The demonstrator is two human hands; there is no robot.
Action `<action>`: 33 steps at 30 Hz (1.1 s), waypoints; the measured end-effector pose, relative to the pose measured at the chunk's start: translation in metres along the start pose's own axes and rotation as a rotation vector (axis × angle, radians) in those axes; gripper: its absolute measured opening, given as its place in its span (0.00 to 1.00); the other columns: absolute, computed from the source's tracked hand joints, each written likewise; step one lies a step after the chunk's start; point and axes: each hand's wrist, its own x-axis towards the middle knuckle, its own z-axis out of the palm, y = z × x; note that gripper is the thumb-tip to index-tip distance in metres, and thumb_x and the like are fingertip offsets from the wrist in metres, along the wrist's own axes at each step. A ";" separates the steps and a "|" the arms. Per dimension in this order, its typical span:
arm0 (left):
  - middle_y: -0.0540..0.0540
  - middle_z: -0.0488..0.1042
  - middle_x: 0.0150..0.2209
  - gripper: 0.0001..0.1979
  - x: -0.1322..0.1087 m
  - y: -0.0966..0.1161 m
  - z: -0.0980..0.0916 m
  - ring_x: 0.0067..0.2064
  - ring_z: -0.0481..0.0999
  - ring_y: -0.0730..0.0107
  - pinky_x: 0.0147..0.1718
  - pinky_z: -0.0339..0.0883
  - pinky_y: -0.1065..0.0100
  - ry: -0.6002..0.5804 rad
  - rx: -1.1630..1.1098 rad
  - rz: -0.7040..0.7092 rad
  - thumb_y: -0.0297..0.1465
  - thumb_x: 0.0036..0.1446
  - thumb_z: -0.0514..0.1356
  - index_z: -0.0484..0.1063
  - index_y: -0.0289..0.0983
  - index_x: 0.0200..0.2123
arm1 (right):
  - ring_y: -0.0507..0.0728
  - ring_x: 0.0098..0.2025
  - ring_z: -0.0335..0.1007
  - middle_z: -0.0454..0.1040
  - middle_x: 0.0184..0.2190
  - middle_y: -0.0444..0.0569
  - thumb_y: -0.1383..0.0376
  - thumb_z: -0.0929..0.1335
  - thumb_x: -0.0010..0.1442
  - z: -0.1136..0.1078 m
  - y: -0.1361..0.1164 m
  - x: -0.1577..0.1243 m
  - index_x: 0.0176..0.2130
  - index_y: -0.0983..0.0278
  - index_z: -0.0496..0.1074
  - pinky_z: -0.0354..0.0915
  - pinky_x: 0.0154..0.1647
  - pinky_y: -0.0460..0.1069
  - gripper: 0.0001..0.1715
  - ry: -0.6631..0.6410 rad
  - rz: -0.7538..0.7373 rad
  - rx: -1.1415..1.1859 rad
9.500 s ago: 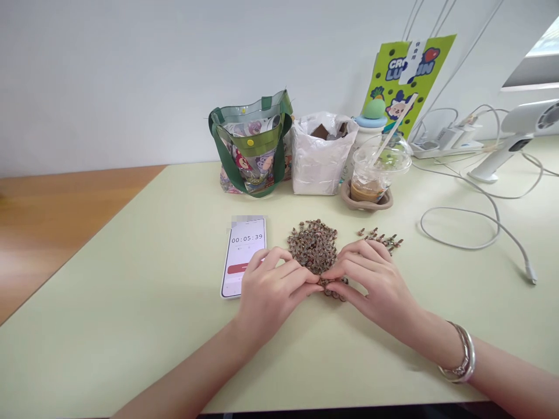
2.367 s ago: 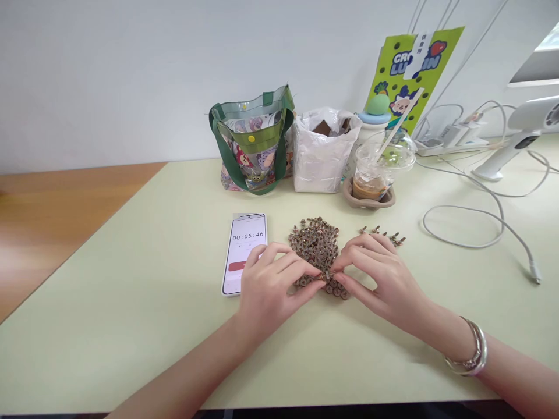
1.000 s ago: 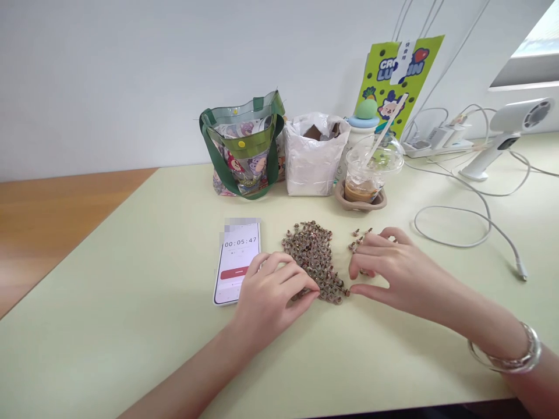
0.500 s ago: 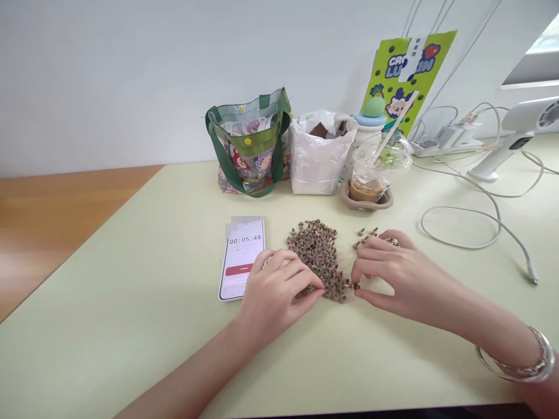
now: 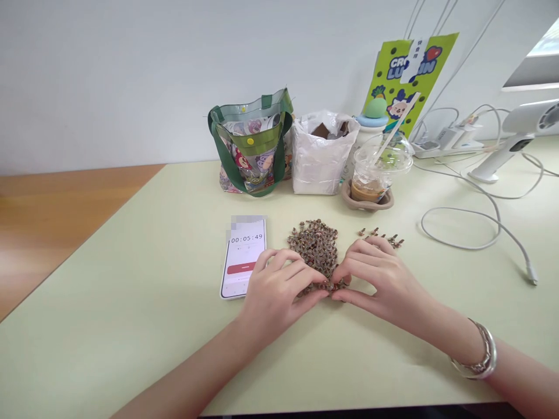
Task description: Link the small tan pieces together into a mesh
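Note:
A heap of small coppery screws with wide heads (image 5: 313, 244) lies on the table in front of me. My left hand (image 5: 279, 285) rests at its lower left edge, thumb and forefinger closed on a small screw (image 5: 325, 286). From the other side my right hand (image 5: 379, 276) meets it, its thumb and forefinger bent round the same spot, closed on a screw too. Both sets of fingertips nearly touch, and the fingers partly hide what is between them. Beyond my right hand is a small separate group of screws (image 5: 395, 241).
A phone (image 5: 244, 244) with a running timer lies beside my left hand. Behind stand a green-strapped bag (image 5: 251, 145), a white plastic-lined container (image 5: 318, 163) and a plastic cup (image 5: 371, 177) in a brown holder. A white cable (image 5: 458, 209) and a white fan-like device (image 5: 502, 151) are at right.
My right hand has moved left, from beside the small group to the heap's lower edge, and now meets my left hand. My left hand has stayed almost in place.

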 end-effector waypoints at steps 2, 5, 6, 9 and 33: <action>0.58 0.76 0.28 0.04 0.000 0.000 -0.001 0.38 0.70 0.70 0.43 0.52 0.64 -0.002 -0.004 -0.001 0.35 0.55 0.60 0.72 0.42 0.30 | 0.53 0.34 0.64 0.71 0.26 0.40 0.60 0.68 0.56 0.001 -0.001 0.000 0.32 0.60 0.68 0.52 0.44 0.52 0.07 -0.009 0.008 0.006; 0.58 0.75 0.27 0.04 0.001 0.001 -0.001 0.37 0.70 0.70 0.42 0.53 0.64 0.015 0.000 -0.002 0.35 0.55 0.61 0.72 0.42 0.29 | 0.52 0.34 0.64 0.71 0.26 0.40 0.61 0.68 0.57 0.001 -0.003 0.001 0.32 0.61 0.68 0.53 0.44 0.52 0.06 -0.004 0.019 0.016; 0.58 0.75 0.27 0.04 0.001 0.001 -0.001 0.37 0.70 0.70 0.42 0.53 0.64 0.024 0.003 -0.004 0.35 0.55 0.61 0.72 0.42 0.29 | 0.52 0.34 0.64 0.71 0.27 0.40 0.60 0.68 0.57 0.002 -0.004 0.001 0.32 0.61 0.68 0.53 0.43 0.52 0.06 -0.002 0.020 0.020; 0.58 0.75 0.26 0.05 0.000 0.001 -0.001 0.37 0.70 0.71 0.42 0.54 0.65 0.046 0.011 -0.012 0.35 0.54 0.61 0.71 0.42 0.28 | 0.52 0.33 0.64 0.71 0.27 0.41 0.60 0.67 0.57 0.002 -0.005 0.000 0.33 0.61 0.68 0.53 0.43 0.52 0.07 -0.001 0.026 0.037; 0.59 0.76 0.29 0.05 0.001 0.003 -0.002 0.35 0.70 0.73 0.38 0.56 0.68 0.028 -0.156 -0.087 0.34 0.52 0.63 0.71 0.41 0.32 | 0.55 0.38 0.66 0.71 0.30 0.47 0.68 0.65 0.58 0.004 -0.010 -0.001 0.36 0.61 0.68 0.65 0.37 0.51 0.04 0.073 0.080 0.301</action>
